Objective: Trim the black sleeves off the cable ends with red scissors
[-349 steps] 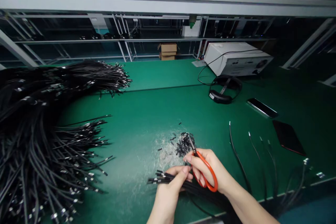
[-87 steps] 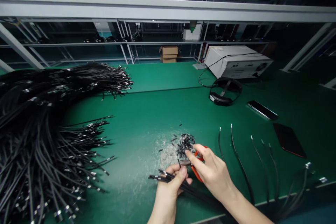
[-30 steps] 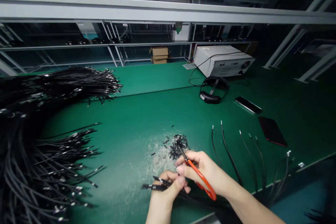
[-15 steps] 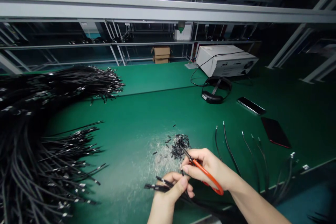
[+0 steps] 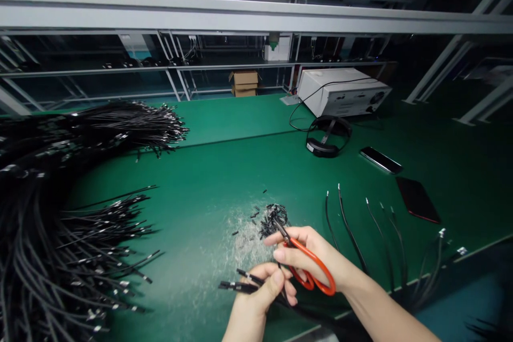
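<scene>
Black cables are gripped in my left hand, their ends sticking out to the left and one end standing up between thumb and fingers. My right hand holds red-handled scissors, blades pointing up and left, with the index finger stretched out beside them. Right behind the blades lies a small pile of short black pieces. Pale clear scraps are scattered around it on the green table.
Large bundles of black cables cover the left side. Single cables lie at the right, near a phone and a dark red-edged slab. Farther back are a black headset and a white box-shaped device.
The scissors have turned in my right hand, and both handle loops now show. My right index finger has stretched out to the left. My left hand has hardly moved.
</scene>
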Available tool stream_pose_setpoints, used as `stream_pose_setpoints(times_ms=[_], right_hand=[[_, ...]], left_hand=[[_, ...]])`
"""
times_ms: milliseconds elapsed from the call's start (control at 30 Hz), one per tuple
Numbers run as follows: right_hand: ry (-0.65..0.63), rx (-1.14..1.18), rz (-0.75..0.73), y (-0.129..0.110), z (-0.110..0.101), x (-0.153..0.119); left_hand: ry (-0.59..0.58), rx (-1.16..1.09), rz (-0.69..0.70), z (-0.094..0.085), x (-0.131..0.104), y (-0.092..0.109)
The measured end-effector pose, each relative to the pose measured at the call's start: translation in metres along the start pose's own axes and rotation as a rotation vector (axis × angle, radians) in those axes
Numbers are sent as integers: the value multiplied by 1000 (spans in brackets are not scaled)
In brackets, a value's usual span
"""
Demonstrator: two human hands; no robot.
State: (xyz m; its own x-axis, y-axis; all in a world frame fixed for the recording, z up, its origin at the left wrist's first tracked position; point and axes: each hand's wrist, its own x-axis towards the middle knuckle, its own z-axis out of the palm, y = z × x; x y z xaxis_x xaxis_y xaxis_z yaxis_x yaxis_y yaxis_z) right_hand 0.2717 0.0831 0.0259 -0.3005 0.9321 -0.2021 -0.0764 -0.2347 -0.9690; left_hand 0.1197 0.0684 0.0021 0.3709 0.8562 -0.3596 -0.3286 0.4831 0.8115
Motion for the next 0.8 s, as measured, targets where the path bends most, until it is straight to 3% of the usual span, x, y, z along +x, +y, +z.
stream_pose_setpoints(times_ms=[133, 300, 367, 500, 633, 800], right_hand=[[12, -53, -37, 3, 3, 0], [126, -159, -40, 8, 9, -4], [221, -320, -109, 9, 12, -5], [399, -815, -398, 13, 14, -7], [286, -1130, -560, 18, 9, -7], [256, -1117, -572, 18, -4, -8]], left_hand=[[-1, 15, 29, -1, 2, -4], [154, 69, 91, 0, 4, -10], [218, 76, 111, 1, 5, -12], [278, 50, 82, -1, 6, -13], [272, 52, 45, -2, 5, -10], [295, 38, -53, -3, 2, -5]])
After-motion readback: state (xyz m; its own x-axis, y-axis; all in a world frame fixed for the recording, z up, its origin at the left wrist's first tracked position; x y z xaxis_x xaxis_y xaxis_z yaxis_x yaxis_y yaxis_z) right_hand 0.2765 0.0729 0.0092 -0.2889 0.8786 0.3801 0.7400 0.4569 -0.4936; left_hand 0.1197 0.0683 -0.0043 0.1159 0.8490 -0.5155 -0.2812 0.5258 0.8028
